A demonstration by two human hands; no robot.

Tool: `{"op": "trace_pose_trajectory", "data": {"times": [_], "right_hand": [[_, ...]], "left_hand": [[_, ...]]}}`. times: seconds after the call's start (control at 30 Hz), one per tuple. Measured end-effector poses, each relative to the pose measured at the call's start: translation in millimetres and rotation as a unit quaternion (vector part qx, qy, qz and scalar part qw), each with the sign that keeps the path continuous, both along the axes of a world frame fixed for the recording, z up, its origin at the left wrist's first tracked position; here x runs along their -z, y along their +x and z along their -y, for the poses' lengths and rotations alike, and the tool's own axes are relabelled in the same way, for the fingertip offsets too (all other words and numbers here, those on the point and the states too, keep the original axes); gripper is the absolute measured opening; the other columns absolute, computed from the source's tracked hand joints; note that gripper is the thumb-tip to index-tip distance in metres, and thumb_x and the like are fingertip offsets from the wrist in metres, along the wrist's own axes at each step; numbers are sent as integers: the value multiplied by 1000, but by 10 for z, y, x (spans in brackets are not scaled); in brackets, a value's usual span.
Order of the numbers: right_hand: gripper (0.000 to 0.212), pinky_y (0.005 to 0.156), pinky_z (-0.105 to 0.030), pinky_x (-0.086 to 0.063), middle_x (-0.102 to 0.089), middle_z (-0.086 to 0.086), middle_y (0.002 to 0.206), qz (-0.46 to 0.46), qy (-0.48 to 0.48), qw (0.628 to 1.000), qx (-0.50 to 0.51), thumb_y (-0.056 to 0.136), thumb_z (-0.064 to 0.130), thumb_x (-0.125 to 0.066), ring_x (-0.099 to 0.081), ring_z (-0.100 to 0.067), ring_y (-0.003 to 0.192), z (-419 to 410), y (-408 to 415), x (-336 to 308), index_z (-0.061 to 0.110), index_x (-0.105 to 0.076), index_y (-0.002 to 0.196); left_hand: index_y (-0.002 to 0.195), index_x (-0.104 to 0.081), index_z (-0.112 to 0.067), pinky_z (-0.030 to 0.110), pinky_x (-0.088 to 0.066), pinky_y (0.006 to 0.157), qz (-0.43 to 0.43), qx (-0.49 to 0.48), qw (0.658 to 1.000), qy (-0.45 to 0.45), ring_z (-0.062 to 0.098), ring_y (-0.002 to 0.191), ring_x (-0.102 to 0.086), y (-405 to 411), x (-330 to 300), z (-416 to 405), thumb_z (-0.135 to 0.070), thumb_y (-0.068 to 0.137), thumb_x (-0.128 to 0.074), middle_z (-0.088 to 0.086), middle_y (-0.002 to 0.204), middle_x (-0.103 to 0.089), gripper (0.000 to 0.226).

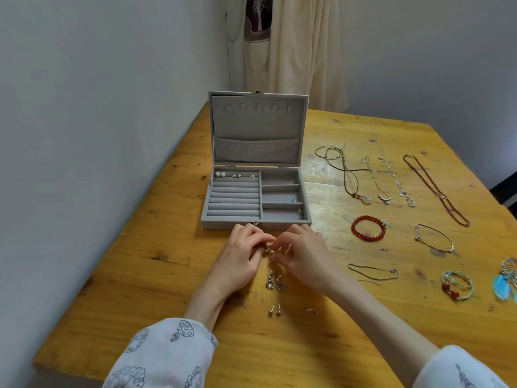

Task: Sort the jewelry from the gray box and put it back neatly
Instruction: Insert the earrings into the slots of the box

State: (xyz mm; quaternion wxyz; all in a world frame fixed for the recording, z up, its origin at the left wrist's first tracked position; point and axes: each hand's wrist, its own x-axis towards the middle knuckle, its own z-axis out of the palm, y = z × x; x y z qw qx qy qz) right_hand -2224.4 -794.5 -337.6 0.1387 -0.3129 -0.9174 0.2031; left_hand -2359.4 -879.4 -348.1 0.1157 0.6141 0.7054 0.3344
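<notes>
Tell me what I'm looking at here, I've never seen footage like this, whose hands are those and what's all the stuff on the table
There is no machine here. The single picture comes from a camera worn on a person's head, looking forward and down, so the two arms entering from the bottom are the wearer's own. The left hand and right hand meet in the middle and together pinch a small metal piece, too small to identify. Behind them on the wooden table stands an open gray box; a few earrings sit in its ring rolls. Near the wrists lie drop earrings and studs. To the right, laid out apart, are necklaces, a red bead bracelet and more bracelets.
</notes>
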Motion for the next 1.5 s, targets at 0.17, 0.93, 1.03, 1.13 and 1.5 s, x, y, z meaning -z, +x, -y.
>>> {"op": "trace_pose_trajectory", "data": {"times": [0.17,0.93,1.03,1.13,1.5], "right_hand": [[14,84,-26,-35,-49,10,91,-26,-22,999,3,84,32,-62,-42,-10,95,-39,24,-27,24,-67,94],[3,58,-15,-50,-67,5,63,-242,-365,895,86,80,18,-69,-58,-6,55,-232,-124,-344,21,-70,79],[8,62,-16,-53,-69,1,73,-238,-382,890,66,84,17,-63,-64,-5,62,-341,-313,-415,24,-67,83],[13,62,-15,-53,-68,-1,74,-220,-351,909,44,88,11,-57,-64,-2,63,-478,-560,-470,19,-68,87],[2,51,-11,-49,-66,-4,69,-178,-295,936,67,82,9,-65,-63,-8,58,-790,-1427,-480,9,-68,82]], "left_hand": [[105,-67,-18,16,-35,87,0,3,1000,1,7,98,-41,-13,17,-3,-12,88,-57,-8,98,-53,20],[93,-71,-24,2,-41,76,163,-105,979,62,-10,86,-59,-67,-158,-10,-14,84,-64,-16,87,-66,15],[94,-71,-22,2,-42,74,159,-128,973,103,-9,86,-60,-244,-375,-84,-13,85,-63,-17,86,-66,16],[99,-70,-15,3,-40,75,51,-139,985,86,-2,82,-59,-575,-577,-226,-8,87,-58,-9,91,-66,18],[107,-66,-14,28,-40,81,-183,-87,976,-85,20,101,-49,-1288,-595,-791,2,88,-53,7,104,-57,28]]}}
